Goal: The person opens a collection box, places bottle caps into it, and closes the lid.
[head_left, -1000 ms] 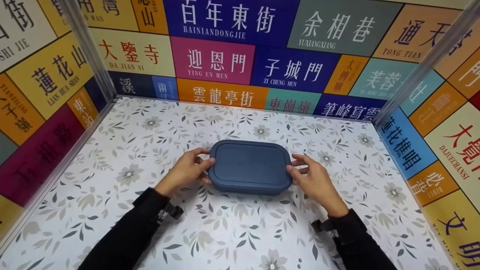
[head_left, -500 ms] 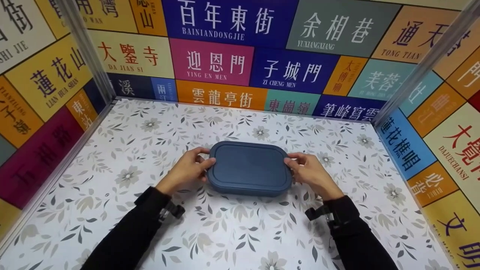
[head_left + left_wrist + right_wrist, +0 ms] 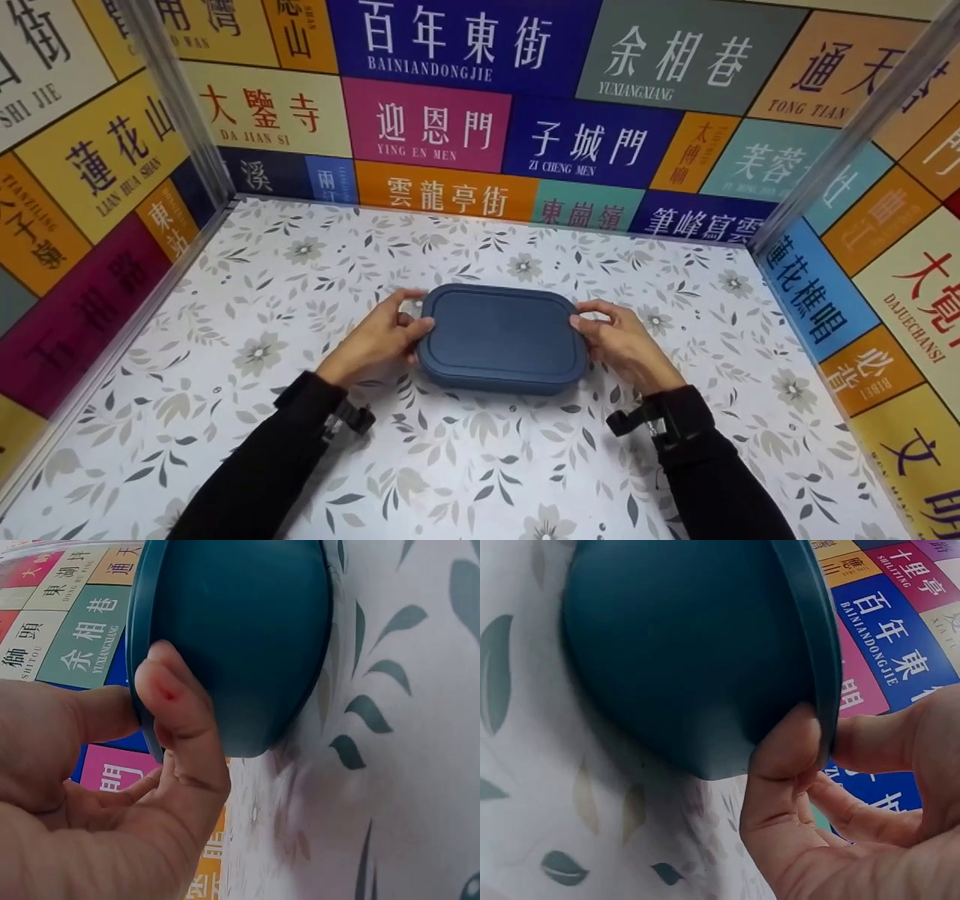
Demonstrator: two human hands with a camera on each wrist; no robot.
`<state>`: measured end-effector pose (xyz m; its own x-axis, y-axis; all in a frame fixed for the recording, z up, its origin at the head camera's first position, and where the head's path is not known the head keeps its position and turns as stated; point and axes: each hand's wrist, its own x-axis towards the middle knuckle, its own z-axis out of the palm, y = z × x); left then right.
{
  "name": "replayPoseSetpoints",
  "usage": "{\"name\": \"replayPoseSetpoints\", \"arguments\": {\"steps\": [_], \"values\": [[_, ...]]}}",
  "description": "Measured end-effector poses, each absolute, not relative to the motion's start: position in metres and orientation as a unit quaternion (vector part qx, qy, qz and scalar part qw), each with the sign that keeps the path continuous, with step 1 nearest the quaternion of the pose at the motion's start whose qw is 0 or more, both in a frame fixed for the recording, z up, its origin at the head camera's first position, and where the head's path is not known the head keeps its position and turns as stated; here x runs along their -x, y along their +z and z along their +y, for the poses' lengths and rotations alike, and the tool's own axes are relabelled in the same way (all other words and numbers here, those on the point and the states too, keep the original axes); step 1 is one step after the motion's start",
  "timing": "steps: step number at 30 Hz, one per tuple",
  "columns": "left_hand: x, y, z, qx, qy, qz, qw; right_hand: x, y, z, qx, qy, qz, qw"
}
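A dark blue lidded lunch box (image 3: 502, 334) sits on the patterned tabletop in the head view, its long side running left to right and its lid in place. My left hand (image 3: 375, 337) pinches the left end at the rim of the lid. At the opposite end, my right hand (image 3: 626, 341) does the same, thumb over the edge. In the left wrist view one finger lies under the rim against the box wall (image 3: 240, 637), with the thumb on the lid side. The right wrist view shows a matching pinch beside the wall (image 3: 675, 660). The box's inside is hidden.
A white tabletop (image 3: 480, 480) with grey leaves and flowers surrounds the box. Coloured panels with Chinese lettering form a back wall (image 3: 427, 124), a left wall (image 3: 90, 247) and a right wall (image 3: 885, 277).
My right hand has moved inward and its spread fingers have closed on the lid's right end. The left hand has shifted only slightly. The box stays about where it was.
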<state>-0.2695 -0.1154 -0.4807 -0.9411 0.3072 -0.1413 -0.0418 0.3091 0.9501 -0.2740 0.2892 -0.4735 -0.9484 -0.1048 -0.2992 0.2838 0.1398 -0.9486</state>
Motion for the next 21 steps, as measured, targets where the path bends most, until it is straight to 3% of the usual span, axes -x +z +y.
{"name": "replayPoseSetpoints", "arguments": {"steps": [12, 21], "values": [[0.2658, -0.479, -0.1144, -0.153, 0.491, 0.851, 0.103, 0.2722, -0.4717, 0.2903, 0.072, -0.48, 0.871, 0.068], [0.2679, -0.4755, -0.1149, -0.149, 0.504, 0.84, 0.132, 0.2701, -0.4733, 0.2854, 0.07, -0.463, 0.882, 0.055]]}}
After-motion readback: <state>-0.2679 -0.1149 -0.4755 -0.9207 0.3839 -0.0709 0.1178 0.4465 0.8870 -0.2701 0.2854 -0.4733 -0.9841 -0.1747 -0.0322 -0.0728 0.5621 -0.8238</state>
